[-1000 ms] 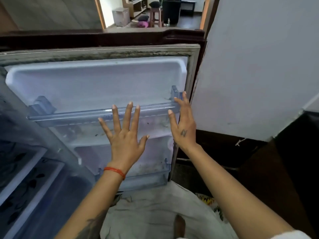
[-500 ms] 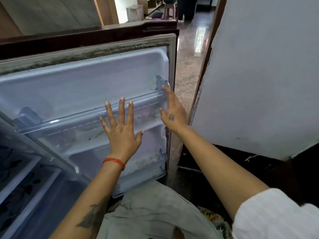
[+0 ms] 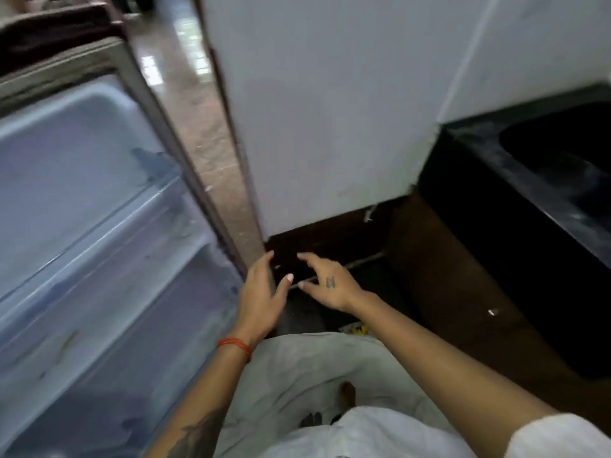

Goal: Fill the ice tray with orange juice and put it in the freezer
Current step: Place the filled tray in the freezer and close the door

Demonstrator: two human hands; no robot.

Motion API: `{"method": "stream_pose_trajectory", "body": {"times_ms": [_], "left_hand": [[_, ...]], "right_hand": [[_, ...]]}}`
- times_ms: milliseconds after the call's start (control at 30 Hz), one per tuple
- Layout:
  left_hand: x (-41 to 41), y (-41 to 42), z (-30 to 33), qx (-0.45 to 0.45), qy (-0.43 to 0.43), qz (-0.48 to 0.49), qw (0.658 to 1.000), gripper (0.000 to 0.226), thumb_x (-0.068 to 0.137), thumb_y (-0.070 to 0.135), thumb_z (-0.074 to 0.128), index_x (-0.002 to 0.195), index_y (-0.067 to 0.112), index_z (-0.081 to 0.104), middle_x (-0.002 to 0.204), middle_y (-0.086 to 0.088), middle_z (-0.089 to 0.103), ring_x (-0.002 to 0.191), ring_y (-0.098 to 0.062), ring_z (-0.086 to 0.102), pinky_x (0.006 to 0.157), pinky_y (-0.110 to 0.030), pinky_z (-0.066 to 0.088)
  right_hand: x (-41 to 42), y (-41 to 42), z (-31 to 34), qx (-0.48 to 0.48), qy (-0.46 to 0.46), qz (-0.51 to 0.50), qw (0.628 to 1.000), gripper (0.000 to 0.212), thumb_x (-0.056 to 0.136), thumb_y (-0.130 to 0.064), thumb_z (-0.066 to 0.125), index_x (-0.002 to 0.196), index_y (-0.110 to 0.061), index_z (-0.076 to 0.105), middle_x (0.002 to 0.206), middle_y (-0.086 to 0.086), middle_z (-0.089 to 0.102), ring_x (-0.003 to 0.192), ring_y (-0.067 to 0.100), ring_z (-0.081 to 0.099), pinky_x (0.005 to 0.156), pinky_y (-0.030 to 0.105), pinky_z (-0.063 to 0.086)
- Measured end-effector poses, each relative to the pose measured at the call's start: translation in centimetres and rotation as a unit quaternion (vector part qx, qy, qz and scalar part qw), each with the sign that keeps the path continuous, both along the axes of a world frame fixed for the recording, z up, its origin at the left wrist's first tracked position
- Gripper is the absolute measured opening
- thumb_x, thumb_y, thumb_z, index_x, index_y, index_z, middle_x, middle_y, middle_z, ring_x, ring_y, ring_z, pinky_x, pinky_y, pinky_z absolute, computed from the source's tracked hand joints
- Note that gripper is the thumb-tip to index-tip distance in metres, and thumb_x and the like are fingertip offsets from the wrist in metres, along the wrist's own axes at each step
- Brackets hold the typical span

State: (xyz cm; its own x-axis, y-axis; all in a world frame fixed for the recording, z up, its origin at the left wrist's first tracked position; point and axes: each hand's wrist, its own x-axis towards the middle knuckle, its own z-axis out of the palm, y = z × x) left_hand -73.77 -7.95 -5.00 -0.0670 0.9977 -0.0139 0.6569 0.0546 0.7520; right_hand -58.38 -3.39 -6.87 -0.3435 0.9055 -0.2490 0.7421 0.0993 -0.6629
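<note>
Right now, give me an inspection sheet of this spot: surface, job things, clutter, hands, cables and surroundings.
Surface: black counter at right, bare where visible.
Job things: fridge door stands open at left, its shelves look empty; no ice tray or juice seen.
Clutter: small white scrap on the dark cabinet front.
Hands: left hand and right hand both open, holding nothing, clear of the door.
Cables: a thin rod or cable near the floor, unclear which.
Surroundings: white wall, glossy floor beyond.
</note>
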Motion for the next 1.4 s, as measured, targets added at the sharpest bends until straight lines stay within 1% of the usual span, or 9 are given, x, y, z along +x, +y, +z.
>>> {"method": "stream_pose_trajectory", "body": {"times_ms": [133,267,500,600,700,867,1033,1233,1400], "left_hand": [[4.3,0.9,-3.6,-0.171,0.073,-0.195,0.963,0.062,0.091,0.032,0.057,0.143,0.011,0.031,0.145,-0.013,0.042,0.131,-0.024,0.043,0.105,-0.031,0.034],[9.9,0.3,-5.9,-0.334,0.146,-0.379,0.85,0.059,0.092,0.038,0.054,0.142,0.015,0.033,0.142,-0.009,0.047,0.127,-0.021,0.047,0.104,-0.027,0.036],[23.4,-2.4,-6.9,-0.282,0.236,-0.501,0.783,0.054,0.091,0.034,0.056,0.138,0.014,0.041,0.139,-0.008,0.051,0.125,-0.021,0.05,0.104,-0.03,0.039],[31.2,-3.8,-5.8,-0.218,0.226,-0.533,0.786,0.055,0.091,0.032,0.056,0.139,0.013,0.04,0.14,-0.009,0.05,0.126,-0.02,0.049,0.102,-0.025,0.037],[38.9,-5.9,-3.9,-0.146,0.156,-0.528,0.822,0.053,0.089,0.032,0.061,0.136,0.013,0.047,0.135,-0.007,0.056,0.123,-0.02,0.052,0.1,-0.025,0.038],[48.5,-8.8,0.2,0.0,0.034,-0.489,0.872,0.036,0.087,0.027,0.064,0.121,0.017,0.06,0.115,-0.001,0.068,0.095,-0.017,0.065,0.085,-0.027,0.048],[54.7,-9.5,3.2,0.062,-0.029,-0.481,0.874,0.03,0.086,0.026,0.065,0.115,0.019,0.063,0.109,0.005,0.068,0.074,-0.001,0.06,0.071,-0.019,0.044],[63.3,-7.3,3.7,0.052,-0.043,-0.477,0.876,0.046,0.087,0.027,0.063,0.13,0.019,0.051,0.13,-0.002,0.054,0.084,-0.009,0.061,0.088,-0.035,0.05],[70.2,-4.0,3.1,-0.114,-0.054,-0.459,0.879,0.058,0.093,0.021,0.052,0.144,0.011,0.028,0.139,-0.013,0.044,0.105,-0.032,0.059,0.09,-0.046,0.051]], "right_hand": [[8.8,-5.0,-2.5,-0.102,-0.143,-0.057,0.983,0.065,0.091,-0.038,0.054,0.147,-0.027,0.022,0.15,0.011,0.031,0.135,0.032,0.033,0.108,0.045,0.034],[16.9,-10.6,-2.9,-0.11,-0.267,-0.114,0.951,0.057,0.095,-0.042,0.043,0.147,-0.027,0.024,0.155,0.011,0.022,0.143,0.033,0.015,0.113,0.057,0.015],[29.0,-21.5,-1.6,-0.063,-0.264,-0.35,0.897,0.057,0.094,-0.042,0.046,0.146,-0.029,0.026,0.157,0.008,0.017,0.146,0.03,0.004,0.114,0.057,0.005],[34.0,-25.7,-0.2,-0.035,-0.244,-0.413,0.877,0.057,0.094,-0.039,0.046,0.146,-0.029,0.026,0.157,0.007,0.017,0.146,0.028,0.005,0.116,0.053,0.008],[39.0,-29.2,1.2,0.025,-0.221,-0.463,0.858,0.054,0.094,-0.034,0.048,0.145,-0.028,0.03,0.156,0.005,0.021,0.146,0.026,0.008,0.117,0.048,0.01],[45.9,-33.0,4.5,0.143,-0.187,-0.547,0.803,0.048,0.093,-0.026,0.054,0.139,-0.023,0.043,0.15,0.006,0.035,0.143,0.026,0.02,0.117,0.043,0.02],[51.3,-34.4,6.5,0.209,-0.137,-0.628,0.737,0.045,0.091,-0.023,0.058,0.135,-0.018,0.049,0.144,0.007,0.043,0.138,0.026,0.03,0.112,0.037,0.024],[57.2,-34.8,5.7,0.191,-0.098,-0.725,0.654,0.055,0.089,-0.022,0.062,0.14,-0.015,0.041,0.143,0.009,0.042,0.131,0.025,0.039,0.107,0.034,0.033],[61.9,-34.6,5.3,0.128,0.057,-0.833,0.536,0.061,0.09,-0.022,0.061,0.144,-0.017,0.033,0.14,0.011,0.044,0.1,0.023,0.062,0.092,0.037,0.051]]}}
